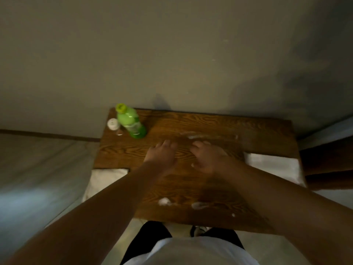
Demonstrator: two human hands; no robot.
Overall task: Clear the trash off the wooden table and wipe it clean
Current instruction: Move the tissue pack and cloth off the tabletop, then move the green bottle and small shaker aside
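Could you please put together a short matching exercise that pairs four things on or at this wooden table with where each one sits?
Things:
1. green bottle
2. small white cap
3. folded white cloth
4. crumpled white scrap

Places:
A. right edge of the wooden table
B. near edge, close to the person's body
C. far left corner, standing upright
D. at the far left edge, just left of the bottle

Pairs: 1-C, 2-D, 3-A, 4-B
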